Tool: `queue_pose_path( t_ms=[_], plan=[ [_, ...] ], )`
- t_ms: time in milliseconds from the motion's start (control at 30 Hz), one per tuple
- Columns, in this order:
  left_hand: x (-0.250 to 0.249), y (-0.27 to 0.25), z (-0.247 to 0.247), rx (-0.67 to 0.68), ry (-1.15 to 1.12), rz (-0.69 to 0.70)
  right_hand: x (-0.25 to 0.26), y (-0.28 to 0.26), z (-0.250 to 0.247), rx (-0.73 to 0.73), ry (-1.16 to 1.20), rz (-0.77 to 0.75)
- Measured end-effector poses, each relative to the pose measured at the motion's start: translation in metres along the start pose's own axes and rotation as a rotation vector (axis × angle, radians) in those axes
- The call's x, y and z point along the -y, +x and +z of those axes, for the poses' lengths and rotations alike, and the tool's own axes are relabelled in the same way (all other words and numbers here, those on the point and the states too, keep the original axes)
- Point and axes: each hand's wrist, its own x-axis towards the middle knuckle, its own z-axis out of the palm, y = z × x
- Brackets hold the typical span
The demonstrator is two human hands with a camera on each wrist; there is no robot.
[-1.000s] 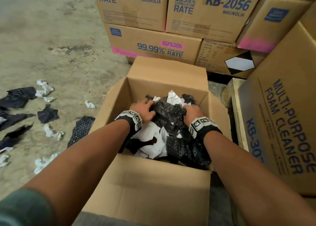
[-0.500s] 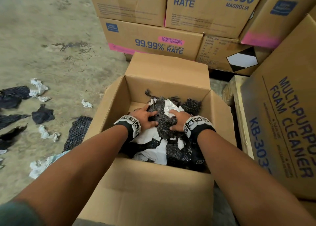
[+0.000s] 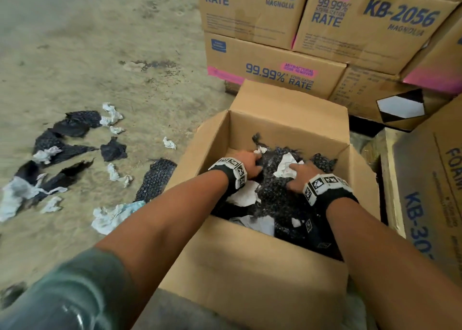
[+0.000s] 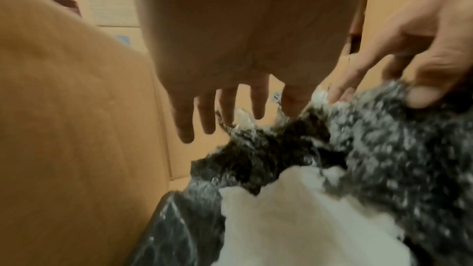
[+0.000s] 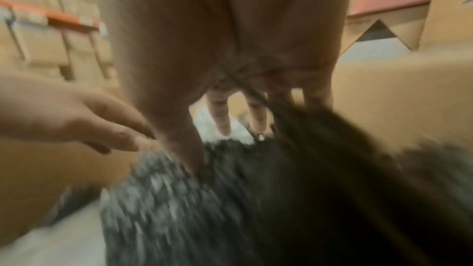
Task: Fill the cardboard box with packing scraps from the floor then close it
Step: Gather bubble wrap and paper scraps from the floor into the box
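The open cardboard box [image 3: 250, 267] stands on the floor in front of me, part filled with black bubble wrap scraps [image 3: 277, 192] and crumpled white paper [image 3: 286, 166]. Both hands are inside it. My left hand [image 3: 247, 162] hangs over the left side of the pile with straight, spread fingers [image 4: 207, 120]. My right hand [image 3: 300, 177] lies on top of the black bubble wrap [image 4: 384, 159] with its fingers spread, pressing on it. The right wrist view is blurred but shows the right hand [image 5: 230, 112] over the dark wrap [image 5: 204, 199]. A white sheet [image 4: 307, 219] lies lower in the box.
Several black and white scraps [image 3: 75, 152] lie scattered on the concrete floor to the left, one black bubble wrap piece [image 3: 156, 177] right beside the box. Stacked printed cartons [image 3: 275, 62] stand behind, and a tall carton [image 3: 430, 192] stands close on the right.
Both hands have stayed on the scraps in the box, closer together than a second ago. The head view has swung left, showing more floor.
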Motion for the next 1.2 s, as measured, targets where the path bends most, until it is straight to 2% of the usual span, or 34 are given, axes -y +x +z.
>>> queue_pose_path(
  t_ms=[133,233,300,467,533,700,833,1000,1100,1200],
  plan=[
    [0.008,-0.023,-0.044,-0.28,-0.37,0.043,0.024,-0.015,-0.041,-0.351,0.269,-0.071],
    [0.029,-0.051,-0.075,-0.448,-0.54,0.078,0.051,-0.033,-0.063,-0.48,0.495,-0.135],
    [0.053,-0.074,-0.088,-0.52,-0.611,0.073,0.076,-0.044,-0.068,-0.509,0.564,-0.19],
    [0.135,-0.147,-0.095,-0.634,-0.729,-0.004,0.159,-0.065,-0.06,-0.501,0.665,-0.351],
    [0.177,-0.181,-0.088,-0.668,-0.768,-0.058,0.199,-0.072,-0.049,-0.455,0.66,-0.409],
    [0.282,-0.256,-0.049,-0.68,-0.865,-0.237,0.296,-0.08,-0.004,-0.355,0.605,-0.505],
    [0.343,-0.3,-0.015,-0.673,-0.832,-0.399,0.358,-0.084,0.036,-0.263,0.546,-0.53],
    [0.382,-0.331,0.04,-0.642,-0.903,-0.575,0.391,-0.083,0.085,-0.134,0.497,-0.493],
    [0.39,-0.349,0.084,-0.611,-0.88,-0.653,0.394,-0.076,0.13,-0.084,0.313,-0.514],
    [0.39,-0.372,0.134,-0.556,-0.763,-0.781,0.385,-0.073,0.179,0.008,0.146,-0.541]
  ],
)
